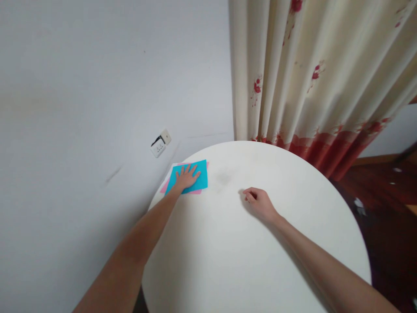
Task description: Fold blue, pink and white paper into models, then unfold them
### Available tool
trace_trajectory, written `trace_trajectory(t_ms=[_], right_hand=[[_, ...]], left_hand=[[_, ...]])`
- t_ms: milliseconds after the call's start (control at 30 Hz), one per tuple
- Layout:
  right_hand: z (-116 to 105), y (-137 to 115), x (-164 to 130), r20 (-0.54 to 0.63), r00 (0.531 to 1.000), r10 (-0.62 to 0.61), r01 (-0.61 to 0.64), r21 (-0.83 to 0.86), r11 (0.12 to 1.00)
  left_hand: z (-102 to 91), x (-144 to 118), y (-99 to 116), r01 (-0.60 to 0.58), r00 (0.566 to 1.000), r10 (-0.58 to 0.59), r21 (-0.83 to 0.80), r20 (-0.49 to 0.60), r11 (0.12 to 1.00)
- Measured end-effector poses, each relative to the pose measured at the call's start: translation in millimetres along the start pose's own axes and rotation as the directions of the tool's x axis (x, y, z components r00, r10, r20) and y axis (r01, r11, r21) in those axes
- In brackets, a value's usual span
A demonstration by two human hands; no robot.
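My left hand (186, 177) lies flat, fingers spread, on a blue paper sheet (202, 174) at the far left edge of the round white table (293, 208). A pink sheet (163, 188) peeks out from under the blue one, and a white edge shows above it. My right hand (259, 202) rests on the bare tabletop near the middle, fingers curled loosely inward, holding nothing visible.
A white wall stands to the left, with a wall socket (160, 144) just beyond the table edge. A cream curtain (312, 78) with red flowers hangs behind the table. Dark wooden floor (384, 195) with small scraps lies to the right.
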State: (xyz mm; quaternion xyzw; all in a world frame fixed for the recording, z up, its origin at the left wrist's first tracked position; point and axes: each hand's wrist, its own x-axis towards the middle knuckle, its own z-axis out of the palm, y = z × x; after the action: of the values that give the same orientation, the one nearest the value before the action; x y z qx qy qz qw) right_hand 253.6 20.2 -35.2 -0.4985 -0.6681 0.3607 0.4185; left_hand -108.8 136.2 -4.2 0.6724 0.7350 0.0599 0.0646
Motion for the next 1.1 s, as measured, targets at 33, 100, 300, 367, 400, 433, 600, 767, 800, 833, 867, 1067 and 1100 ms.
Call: trace_trajectory(t_ms=[33,100,300,367,400,433,600,767,800,833,867,1067,1100], right_hand=[[-0.8,-0.9,-0.9,0.017,1.000,-0.003,0.003,-0.035,0.999],[-2.5,-3.2,-2.7,0.053,0.998,-0.015,0.021,-0.108,0.994],[-1.9,-8.1,-5.3,0.037,0.999,-0.037,0.044,-0.203,0.978],[0.2,-8.9,-5.3,-0.014,0.996,-0.090,0.084,-0.240,0.967],[1.3,-9.6,-5.4,-0.036,0.993,-0.115,0.101,-0.277,0.956],[2.3,-10.5,-5.7,-0.049,0.990,-0.131,0.108,-0.324,0.940],[6.7,-17.9,-9.1,-0.031,0.993,-0.111,0.074,-0.564,0.822],[7.5,-19.0,-10.1,0.151,0.981,-0.120,0.191,-0.664,0.723],[7.1,-18.2,-9.6,0.177,0.977,-0.118,0.207,-0.666,0.716],[6.7,-17.2,-9.1,0.191,0.975,-0.116,0.216,-0.667,0.713],[6.3,-16.2,-8.6,0.197,0.974,-0.115,0.219,-0.668,0.712],[1.0,-13.6,-7.6,0.222,0.970,-0.102,0.225,-0.645,0.730],[-0.7,-13.8,-7.8,0.230,0.967,-0.107,0.233,-0.639,0.733]], left_hand=[[-4.5,-0.3,2.1,0.002,1.000,-0.002,-0.004,0.008,1.000],[-15.8,-3.0,8.7,0.003,1.000,-0.003,-0.017,0.010,1.000],[-33.1,-56.6,61.2,-0.203,0.933,0.168,-0.080,-0.319,0.976],[-20.8,-90.2,86.4,-0.346,0.900,0.310,-0.070,-0.307,0.936],[-11.6,-107.0,98.1,-0.399,0.887,0.364,-0.076,-0.286,0.914],[-1.3,-122.2,108.6,-0.438,0.877,0.402,-0.095,-0.263,0.894],[42.5,-155.8,133.7,-0.448,0.894,0.431,-0.192,-0.125,0.873],[50.9,-147.1,129.2,-0.450,0.892,0.433,-0.176,-0.129,0.875],[50.0,-146.3,127.4,-0.454,0.890,0.437,-0.175,-0.130,0.874],[48.8,-146.1,125.8,-0.457,0.889,0.440,-0.175,-0.126,0.872],[47.4,-146.3,124.2,-0.459,0.888,0.444,-0.178,-0.119,0.870],[39.4,-148.3,116.2,-0.462,0.885,0.464,-0.206,-0.040,0.863],[38.4,-148.6,114.8,-0.462,0.884,0.467,-0.205,-0.026,0.863]])
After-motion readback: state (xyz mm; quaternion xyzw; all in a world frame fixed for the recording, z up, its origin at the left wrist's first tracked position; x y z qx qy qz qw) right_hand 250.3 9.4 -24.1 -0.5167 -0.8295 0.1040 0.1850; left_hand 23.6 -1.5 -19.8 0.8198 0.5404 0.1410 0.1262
